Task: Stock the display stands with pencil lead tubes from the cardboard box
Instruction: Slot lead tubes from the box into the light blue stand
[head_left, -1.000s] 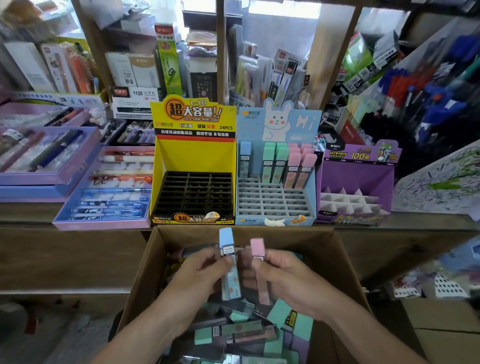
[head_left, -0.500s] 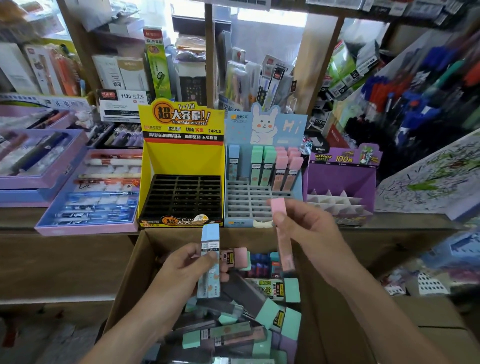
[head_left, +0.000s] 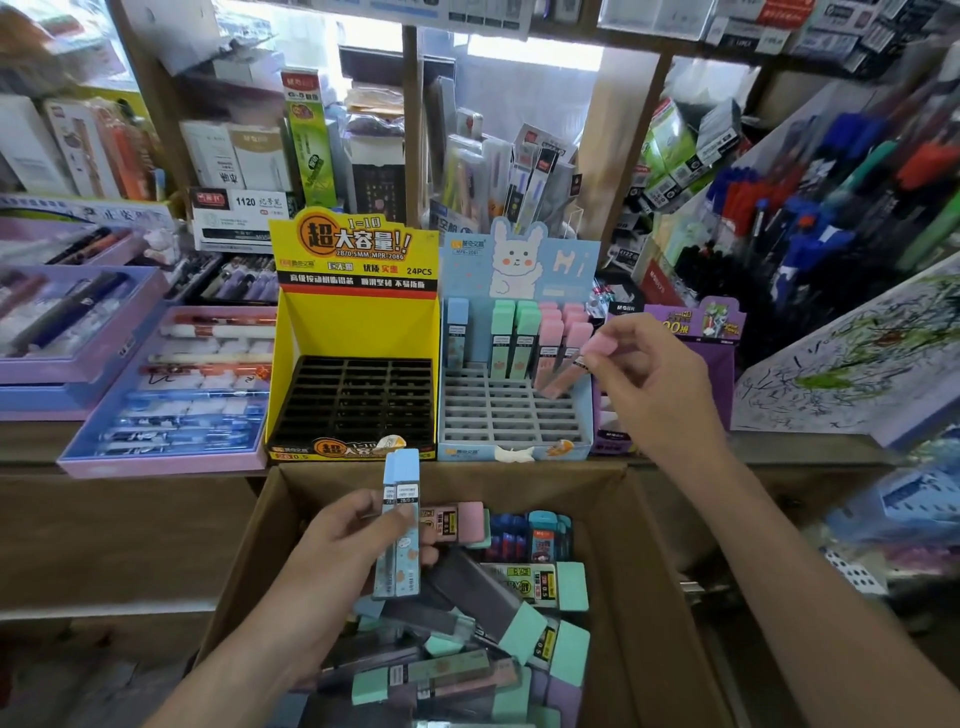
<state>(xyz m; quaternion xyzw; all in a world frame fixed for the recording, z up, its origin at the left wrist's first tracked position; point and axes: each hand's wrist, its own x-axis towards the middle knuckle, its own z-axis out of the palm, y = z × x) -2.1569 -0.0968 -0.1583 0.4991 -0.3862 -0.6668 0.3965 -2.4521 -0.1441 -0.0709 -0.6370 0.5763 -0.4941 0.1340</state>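
Note:
My right hand (head_left: 649, 384) pinches a pink-capped lead tube (head_left: 576, 366) by its cap, its lower end tilted into the right side of the blue rabbit display stand (head_left: 514, 415). That stand holds a blue tube, green tubes and pink tubes in its back rows. My left hand (head_left: 343, 545) grips two blue lead tubes (head_left: 400, 525) upright over the cardboard box (head_left: 249, 561), which is full of loose green, pink and blue tubes. The yellow display stand (head_left: 353, 364) has a black grid with no tubes in it.
A purple display stand (head_left: 711, 374) sits right of the blue one, partly behind my right hand. Trays of pens (head_left: 171, 395) lie to the left on the wooden counter (head_left: 130, 509). Shelves of stationery rise behind, and racks of pens fill the right side.
My right hand carried the pink tube from over the box up to the blue stand's right side. My left hand stayed over the box with the blue tubes.

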